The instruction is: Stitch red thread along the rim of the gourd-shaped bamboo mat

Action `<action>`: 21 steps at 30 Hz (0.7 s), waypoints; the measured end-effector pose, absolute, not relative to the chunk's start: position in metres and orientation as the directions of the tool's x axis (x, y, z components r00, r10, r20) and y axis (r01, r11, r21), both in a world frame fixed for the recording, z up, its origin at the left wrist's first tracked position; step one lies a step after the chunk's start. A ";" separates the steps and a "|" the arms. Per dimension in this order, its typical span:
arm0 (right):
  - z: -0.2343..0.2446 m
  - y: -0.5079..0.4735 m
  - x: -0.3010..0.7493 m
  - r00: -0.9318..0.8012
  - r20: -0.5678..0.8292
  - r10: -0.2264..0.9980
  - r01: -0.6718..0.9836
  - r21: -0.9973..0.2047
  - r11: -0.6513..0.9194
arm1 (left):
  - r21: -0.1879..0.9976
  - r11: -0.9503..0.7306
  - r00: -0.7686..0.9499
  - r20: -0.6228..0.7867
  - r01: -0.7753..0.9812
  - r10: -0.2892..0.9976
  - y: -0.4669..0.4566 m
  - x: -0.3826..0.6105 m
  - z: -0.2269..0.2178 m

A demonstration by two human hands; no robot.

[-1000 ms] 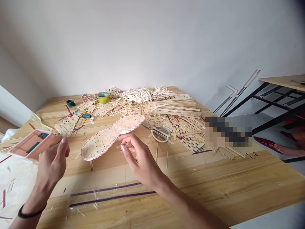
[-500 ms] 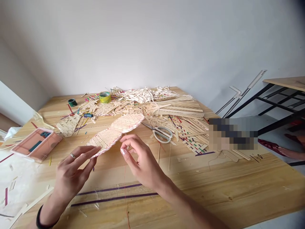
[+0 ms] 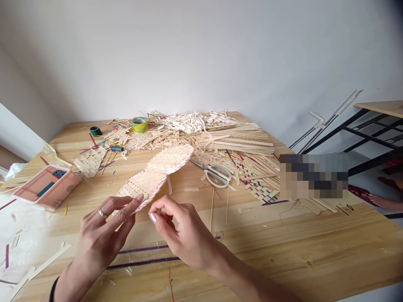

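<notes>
My left hand (image 3: 108,228), with a ring on one finger, pinches the near end of a woven sole-shaped piece (image 3: 159,170). It is pale strip weaving, narrowed in the middle, with a pink-and-white bound edge, and is held tilted above the table. Just right of that near end is my right hand (image 3: 181,228), thumb and forefinger pinched together close to the edge. Whatever sits in the pinch is too small to make out. A thin red thread (image 3: 168,272) runs down below my right hand to the table's front.
White-handled scissors (image 3: 218,176) lie beyond my right hand. Behind spreads a heap of pale strips (image 3: 242,140), with a yellow tape roll (image 3: 140,125) and a green spool (image 3: 95,131). A pink box (image 3: 48,186) stands left. Purple strips (image 3: 145,263) lie under my hands.
My right hand has moved left and down, and its thumb and forefinger have closed near the edge. My left hand and the woven piece have shifted slightly right.
</notes>
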State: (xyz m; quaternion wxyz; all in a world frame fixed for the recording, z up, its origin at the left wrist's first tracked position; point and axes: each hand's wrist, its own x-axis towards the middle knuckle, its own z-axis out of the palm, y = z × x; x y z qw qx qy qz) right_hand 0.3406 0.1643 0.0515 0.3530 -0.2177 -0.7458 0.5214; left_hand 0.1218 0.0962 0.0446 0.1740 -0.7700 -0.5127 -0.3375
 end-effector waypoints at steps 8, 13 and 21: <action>0.051 0.165 0.340 -0.644 0.310 0.699 -0.046 -0.928 0.369 | 0.046 -0.387 0.247 0.699 0.921 0.671 0.095 0.125 0.047; 0.051 0.164 0.340 -0.644 0.305 0.701 -0.037 -0.928 0.370 | 0.070 -0.382 0.234 0.685 0.922 0.690 0.094 0.124 0.046; 0.052 0.163 0.339 -0.649 0.315 0.693 -0.066 -0.930 0.361 | 0.065 -0.354 0.209 0.702 0.933 0.681 0.095 0.125 0.045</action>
